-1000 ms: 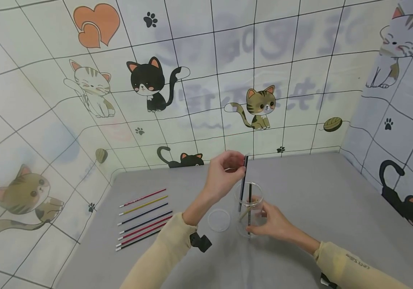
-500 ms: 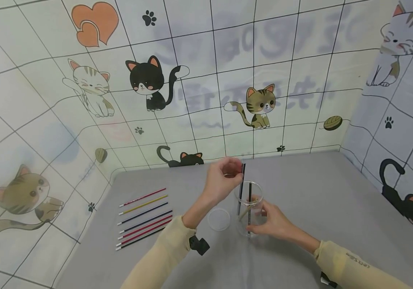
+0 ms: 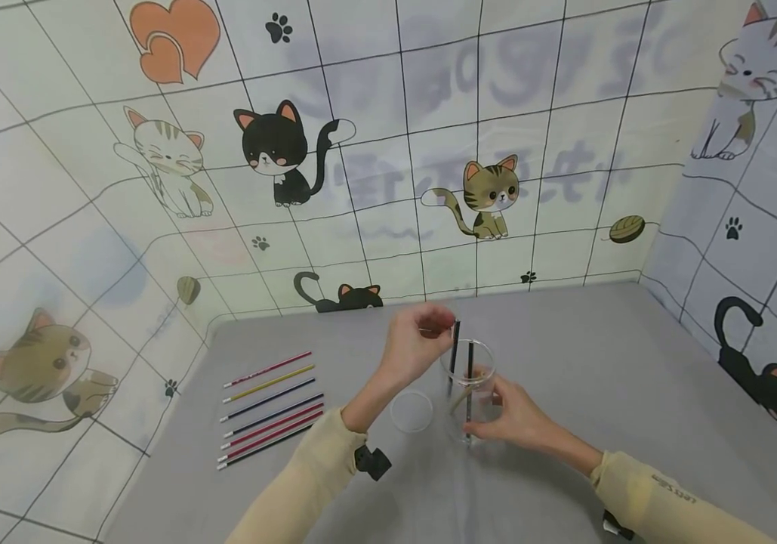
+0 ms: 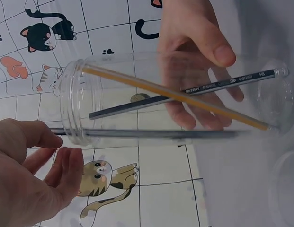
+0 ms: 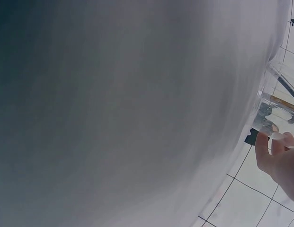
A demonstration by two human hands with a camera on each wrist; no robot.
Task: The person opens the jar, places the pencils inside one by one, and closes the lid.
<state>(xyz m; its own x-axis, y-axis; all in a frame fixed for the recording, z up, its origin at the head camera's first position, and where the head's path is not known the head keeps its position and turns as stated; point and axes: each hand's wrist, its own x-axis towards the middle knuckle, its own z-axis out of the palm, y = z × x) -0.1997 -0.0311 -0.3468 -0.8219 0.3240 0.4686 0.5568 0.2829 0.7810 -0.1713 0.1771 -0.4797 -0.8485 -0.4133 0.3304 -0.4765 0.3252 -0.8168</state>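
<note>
A clear plastic jar (image 4: 80, 101) stands upright on the table with its mouth uncovered. My right hand (image 3: 520, 415) grips its side from the right, thumb in front. Inside lean a yellow pencil (image 4: 156, 90) and a black pencil (image 4: 222, 85), crossing each other in the left wrist view. At the jar's mouth, my left hand (image 3: 411, 344) pinches the upper end of another dark pencil (image 3: 454, 346), whose lower part is inside the jar along the wall. The right wrist view catches only the jar's edge and part of a hand at its right side.
Several pencils (image 3: 272, 412), red, yellow, blue and black, lie in a row on the grey table (image 3: 605, 363) at the left. A round clear lid (image 3: 411, 412) lies flat left of the jar. Cat-print cloth (image 3: 374, 151) hangs behind and at both sides.
My left hand has moved down and slightly left, lowering the dark pencil deeper into the jar. The right hand keeps its hold on the jar, and the row of pencils stays put.
</note>
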